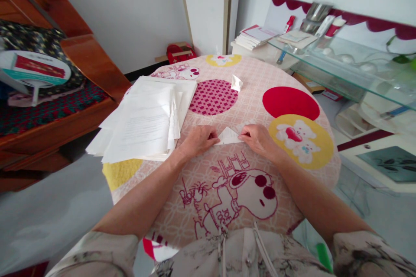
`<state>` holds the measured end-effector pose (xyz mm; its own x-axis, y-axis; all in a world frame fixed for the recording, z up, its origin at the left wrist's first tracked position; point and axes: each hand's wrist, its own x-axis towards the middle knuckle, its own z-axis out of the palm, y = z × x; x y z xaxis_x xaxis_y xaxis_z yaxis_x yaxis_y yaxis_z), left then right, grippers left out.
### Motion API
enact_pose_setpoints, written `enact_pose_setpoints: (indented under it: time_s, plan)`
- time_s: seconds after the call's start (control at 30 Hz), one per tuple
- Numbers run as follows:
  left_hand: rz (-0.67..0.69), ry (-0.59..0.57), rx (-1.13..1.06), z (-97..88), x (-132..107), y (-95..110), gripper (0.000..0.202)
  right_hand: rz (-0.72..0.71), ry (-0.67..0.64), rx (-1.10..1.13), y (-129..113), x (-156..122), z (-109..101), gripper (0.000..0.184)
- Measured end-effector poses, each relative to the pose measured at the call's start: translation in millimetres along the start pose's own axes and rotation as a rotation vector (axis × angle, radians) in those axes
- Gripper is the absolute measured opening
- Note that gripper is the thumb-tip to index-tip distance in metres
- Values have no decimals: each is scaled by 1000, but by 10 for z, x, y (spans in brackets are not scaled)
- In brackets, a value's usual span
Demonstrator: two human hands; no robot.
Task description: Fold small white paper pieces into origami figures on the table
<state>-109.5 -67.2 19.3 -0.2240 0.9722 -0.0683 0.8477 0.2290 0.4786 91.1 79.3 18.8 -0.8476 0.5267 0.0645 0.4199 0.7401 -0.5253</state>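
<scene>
A small folded sheet of white paper (229,136) lies on the patterned tablecloth in front of me, its peak pointing away. My left hand (202,139) pinches its left end, fingers closed. At the right end my right hand (256,139) grips it the same way, thumb and fingers together. Farther back on the cloth stands a small folded white paper piece (236,83), apart from both hands. To the left is a loose stack of printed paper sheets (143,117), with uneven edges.
The round table (195,199) wears a pink cloth with cartoon prints. On the right stands a glass shelf (351,67) with cups and a red bottle (289,24). A wooden chair (84,60) at the left carries a hand fan (35,68). Booklets (253,37) are piled behind the table.
</scene>
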Motion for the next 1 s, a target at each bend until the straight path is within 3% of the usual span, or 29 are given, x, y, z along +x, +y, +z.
enact_pose_setpoints:
  time_s: [0.57, 1.0]
  plan:
    - [57, 34, -41, -1, 9, -48, 15, -2, -1, -12, 41, 27, 22, 18]
    - [51, -17, -12, -20, 18, -21, 12, 9, 14, -24, 14, 18, 39, 17]
